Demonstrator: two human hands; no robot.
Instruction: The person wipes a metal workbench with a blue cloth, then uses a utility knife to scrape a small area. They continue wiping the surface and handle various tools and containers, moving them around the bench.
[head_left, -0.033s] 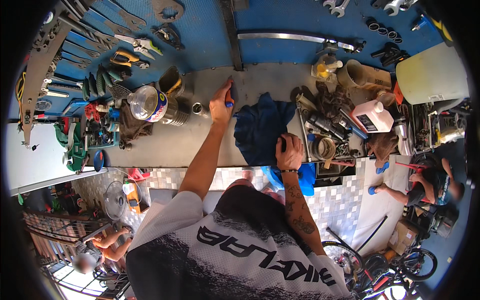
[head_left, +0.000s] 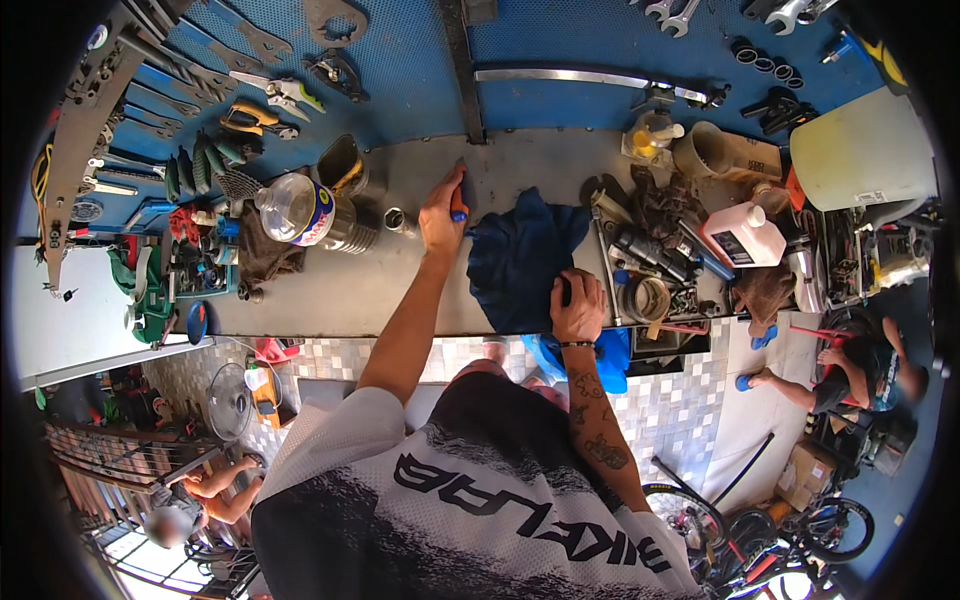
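Blue cloth [head_left: 525, 262] at near bench edge [head_left: 330, 333]

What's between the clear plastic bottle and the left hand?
A small metal cylindrical piece on the bench, between the clear plastic bottle and the left hand. Shows in the head view.
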